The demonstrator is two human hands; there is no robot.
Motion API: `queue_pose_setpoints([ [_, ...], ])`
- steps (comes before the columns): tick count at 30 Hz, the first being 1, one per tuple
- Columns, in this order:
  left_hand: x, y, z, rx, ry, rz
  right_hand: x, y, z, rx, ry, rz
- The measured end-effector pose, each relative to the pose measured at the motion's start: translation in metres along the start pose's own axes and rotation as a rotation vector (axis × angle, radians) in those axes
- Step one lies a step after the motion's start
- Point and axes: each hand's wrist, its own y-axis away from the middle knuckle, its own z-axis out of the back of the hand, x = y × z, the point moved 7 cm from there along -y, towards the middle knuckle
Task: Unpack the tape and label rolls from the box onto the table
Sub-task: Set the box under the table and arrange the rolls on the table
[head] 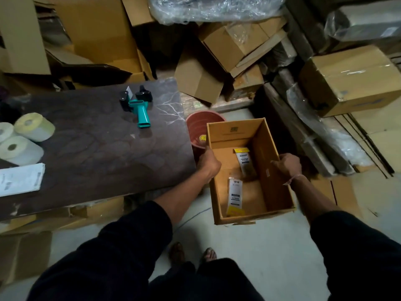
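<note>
Gripping the open brown cardboard box (249, 170) at centre right of the frame, the person holds it by its two long walls. The left hand (208, 162) curls its fingers over the left wall's top edge; the right hand (287, 165) clasps the right wall the same way, thumb lying along the rim. Dark sleeves cover both upper arms.

Inside the box, two flat clear packets with yellow header cards and white printed labels (235, 196) lie on the floor of the box, one near the front wall, the other towards the back right.

At left of the frame stands a dark brown table with a patterned top (97, 153). On its far left edge lie three pale yellow-white label rolls (35, 127), touching one another. A white printed paper packet (20, 179) lies just below them. Near the table's upper edge rests a teal-handled tape dispenser with black fittings (137, 105).

A terracotta-coloured plastic pot (198, 127) sits between the table and the box, touching the box's back left corner. Stacked cardboard cartons (349, 81) and plastic-wrapped bundles (214, 7) fill the upper part of the frame.
</note>
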Motion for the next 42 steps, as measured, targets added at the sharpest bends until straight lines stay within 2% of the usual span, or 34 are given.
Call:
queue_pose_setpoints([
  [5,0.048,0.002,-0.039,0.047,-0.188,0.187,-0.022,-0.017,-0.053,0.090,0.199,0.068],
  [11,0.097,-0.016,-0.069,-0.035,-0.268,0.316,-0.047,-0.042,-0.116,0.253,0.233,0.116],
  [15,0.121,-0.029,-0.085,-0.058,-0.286,0.332,-0.053,-0.059,-0.153,0.344,0.233,0.159],
  [26,0.181,-0.051,-0.116,-0.074,-0.274,0.363,-0.099,-0.085,-0.218,0.434,0.253,0.105],
  [34,0.248,-0.085,-0.141,-0.098,-0.212,0.353,-0.118,-0.093,-0.266,0.397,0.258,0.034],
  [42,0.352,-0.124,-0.184,-0.084,-0.164,0.370,-0.151,-0.117,-0.367,0.398,0.322,0.071],
])
